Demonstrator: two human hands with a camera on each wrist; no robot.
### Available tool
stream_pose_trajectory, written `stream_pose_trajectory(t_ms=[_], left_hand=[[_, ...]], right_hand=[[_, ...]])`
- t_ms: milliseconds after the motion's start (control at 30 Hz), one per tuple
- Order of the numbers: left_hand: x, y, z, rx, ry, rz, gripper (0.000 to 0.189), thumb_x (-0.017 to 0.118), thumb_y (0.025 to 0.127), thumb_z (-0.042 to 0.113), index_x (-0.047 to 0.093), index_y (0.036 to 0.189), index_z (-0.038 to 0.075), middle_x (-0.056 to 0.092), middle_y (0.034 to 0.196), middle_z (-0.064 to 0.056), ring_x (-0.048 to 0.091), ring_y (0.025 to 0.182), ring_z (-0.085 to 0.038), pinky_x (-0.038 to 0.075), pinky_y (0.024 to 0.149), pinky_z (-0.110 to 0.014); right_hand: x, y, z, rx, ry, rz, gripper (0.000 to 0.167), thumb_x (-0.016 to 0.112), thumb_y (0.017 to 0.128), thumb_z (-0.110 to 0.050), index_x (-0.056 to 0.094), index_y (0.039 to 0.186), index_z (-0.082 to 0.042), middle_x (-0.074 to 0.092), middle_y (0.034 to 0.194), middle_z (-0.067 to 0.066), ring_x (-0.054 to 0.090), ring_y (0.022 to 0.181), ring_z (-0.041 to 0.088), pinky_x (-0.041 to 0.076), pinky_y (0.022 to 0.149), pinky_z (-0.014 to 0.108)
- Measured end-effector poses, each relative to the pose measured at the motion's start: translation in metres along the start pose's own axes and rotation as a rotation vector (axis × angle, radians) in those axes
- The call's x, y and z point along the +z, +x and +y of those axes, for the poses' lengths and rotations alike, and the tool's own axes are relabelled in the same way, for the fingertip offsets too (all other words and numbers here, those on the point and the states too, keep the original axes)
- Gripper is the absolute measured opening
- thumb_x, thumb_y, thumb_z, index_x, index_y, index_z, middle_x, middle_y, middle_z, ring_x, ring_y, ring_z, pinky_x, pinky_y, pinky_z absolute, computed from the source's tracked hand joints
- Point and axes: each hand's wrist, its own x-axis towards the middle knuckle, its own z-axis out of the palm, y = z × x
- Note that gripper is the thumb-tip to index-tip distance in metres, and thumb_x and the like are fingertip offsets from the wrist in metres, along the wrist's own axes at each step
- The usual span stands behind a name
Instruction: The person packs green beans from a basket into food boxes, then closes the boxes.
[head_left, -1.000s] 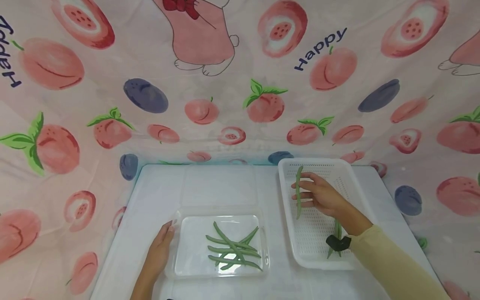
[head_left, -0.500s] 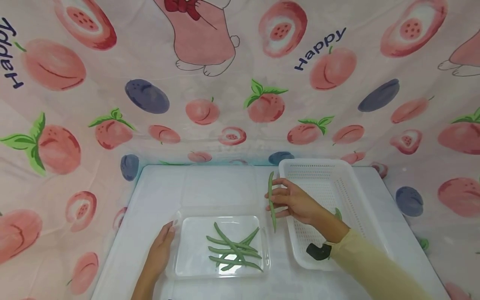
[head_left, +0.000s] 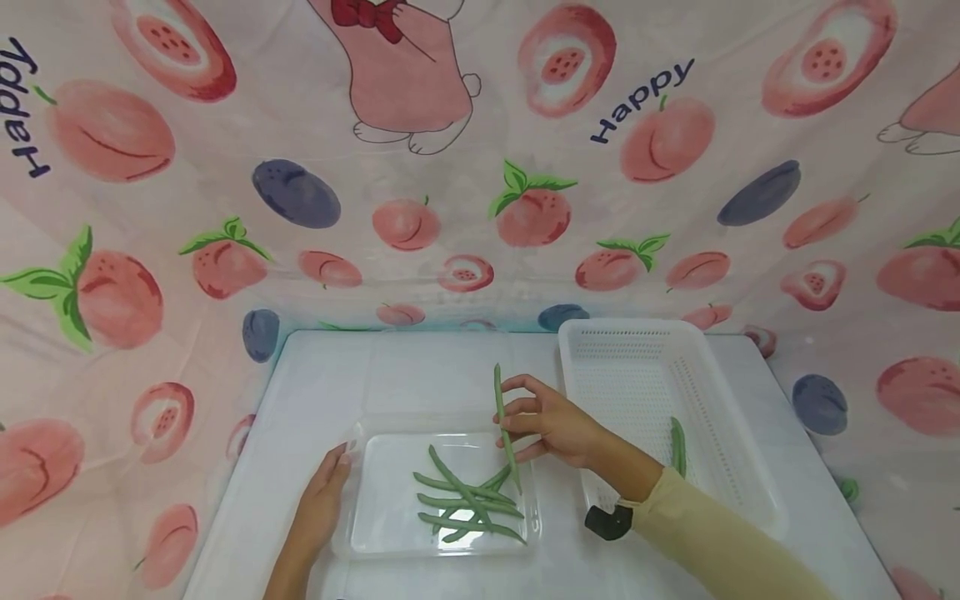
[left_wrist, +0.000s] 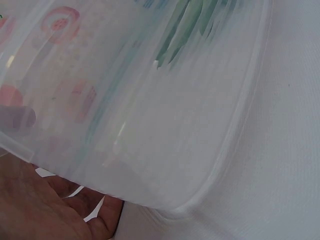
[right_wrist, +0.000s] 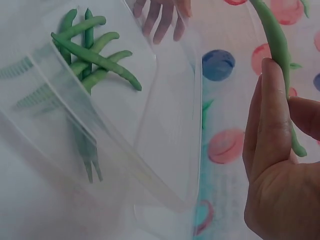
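My right hand (head_left: 558, 425) pinches a green bean (head_left: 497, 392) between thumb and fingers, with the bean upright over the right side of a clear plastic container (head_left: 386, 467). In the right wrist view the held green bean (right_wrist: 276, 37) lies along the straight fingers, with the thumb against its other side. Several green beans (head_left: 453, 502) lie crossed in the container. My left hand (head_left: 322, 492) rests against the container's left wall, its fingers extended along the outside. The left wrist view shows the left hand (left_wrist: 65, 205) partly hidden at the wall's lower edge.
A white perforated basket (head_left: 622, 350) stands right of the container, with a green bean (head_left: 678, 446) partly hidden by my right sleeve (head_left: 712, 525). A black device (head_left: 609, 522) sits at the right wrist. Fruit-printed cloth (head_left: 450, 183) hangs behind the white table (head_left: 322, 375).
My right hand has carried the green bean left, from above the basket to above the container's right side. The left hand stays at the container's left wall.
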Motion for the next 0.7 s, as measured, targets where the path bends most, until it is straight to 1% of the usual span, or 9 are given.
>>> stream_pose_trajectory(t_ms=[167,333,500,700], left_hand=[[0.0,-0.001,0.0,-0.001,-0.005,0.002,0.07,0.026,0.107,0.061,0.029,0.16,0.014,0.027,0.167,-0.018,0.021,0.155,-0.046,0.015,0.121,-0.068],[0.0,-0.001,0.0,0.0,0.004,0.0,0.072,0.025,0.107,0.063,0.028,0.16,0.014,0.026,0.168,-0.018,0.02,0.155,-0.046,0.015,0.121,-0.069],[0.0,0.0,-0.002,0.016,-0.015,0.005,0.071,0.027,0.106,0.063,0.03,0.159,0.015,0.028,0.167,-0.017,0.021,0.155,-0.045,0.015,0.122,-0.068],[0.0,0.0,-0.003,0.008,-0.014,0.008,0.072,0.027,0.106,0.064,0.031,0.159,0.015,0.029,0.167,-0.016,0.021,0.155,-0.045,0.016,0.121,-0.068]], right_hand=[[0.007,0.001,-0.001,0.019,-0.002,-0.007,0.051,0.069,0.098,-0.01,0.041,0.14,-0.013,0.067,0.11,0.009,0.077,0.092,0.024,0.064,0.067,0.037],[0.012,0.0,-0.003,0.023,0.001,-0.022,0.051,0.069,0.098,-0.011,0.041,0.14,-0.013,0.067,0.108,0.007,0.076,0.091,0.022,0.064,0.067,0.037],[0.016,0.0,-0.003,0.022,0.017,-0.04,0.052,0.069,0.097,-0.01,0.04,0.14,-0.011,0.067,0.107,0.006,0.076,0.09,0.022,0.064,0.065,0.036],[0.019,0.0,-0.003,0.037,0.019,-0.035,0.051,0.069,0.097,-0.009,0.042,0.14,-0.015,0.067,0.107,0.007,0.076,0.091,0.024,0.064,0.065,0.037]])
